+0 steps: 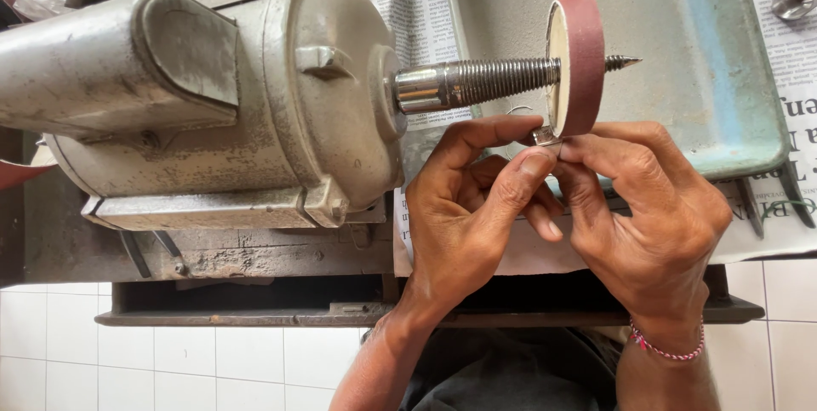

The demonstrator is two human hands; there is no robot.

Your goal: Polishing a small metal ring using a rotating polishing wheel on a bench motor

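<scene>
Here, a small silver metal piece [545, 135] is pinched by left hand [464, 211] and right hand [651, 219] against the reddish-brown sanding wheel [580, 62].

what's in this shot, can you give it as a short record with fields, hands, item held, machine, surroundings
left hand: pinches a small metal piece with the right hand
right hand: fingertips on the same piece, pink cord bracelet at the wrist
small metal piece: pressed against the rim of the sanding wheel
machine: grey motor with a threaded tapered spindle carrying the wheel
surroundings: blue-grey metal tray, newspaper, white tiled floor
</scene>
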